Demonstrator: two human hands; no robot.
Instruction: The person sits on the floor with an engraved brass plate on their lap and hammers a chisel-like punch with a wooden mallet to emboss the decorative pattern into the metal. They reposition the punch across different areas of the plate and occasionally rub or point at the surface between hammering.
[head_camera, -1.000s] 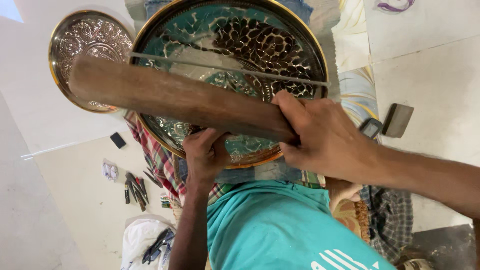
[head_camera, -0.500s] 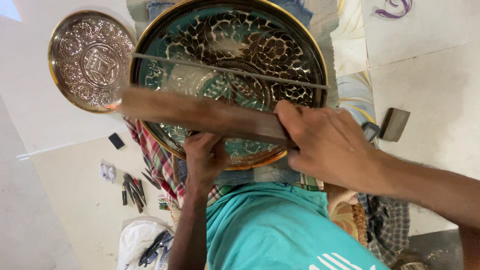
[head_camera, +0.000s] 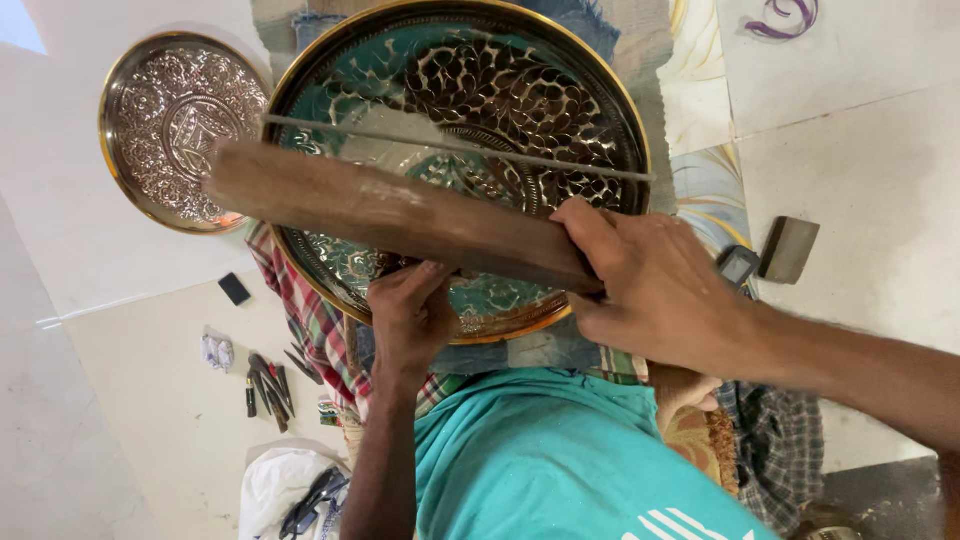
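Observation:
A large round engraved plate (head_camera: 560, 110) with a teal and brass pattern and a gold rim lies in front of me. A thin rod (head_camera: 330, 128) lies across it. My right hand (head_camera: 660, 290) grips one end of a long brown wooden bat (head_camera: 380, 210), which reaches left over the plate to its left rim. My left hand (head_camera: 408, 320) sits on the plate's near edge just under the bat. Its fingers are curled, and the bat hides whatever they hold.
A smaller silver engraved plate (head_camera: 175, 130) lies to the left. Several small dark tools (head_camera: 268, 385) and a small black piece (head_camera: 235, 288) lie on the floor. A grey block (head_camera: 788, 248) and a dark flat object (head_camera: 738, 265) lie to the right. A checked cloth (head_camera: 305, 320) lies under the plate.
The bat's far end has drawn back to the right, off the small silver plate, and now ends at the large plate's left rim. My left hand stays in place.

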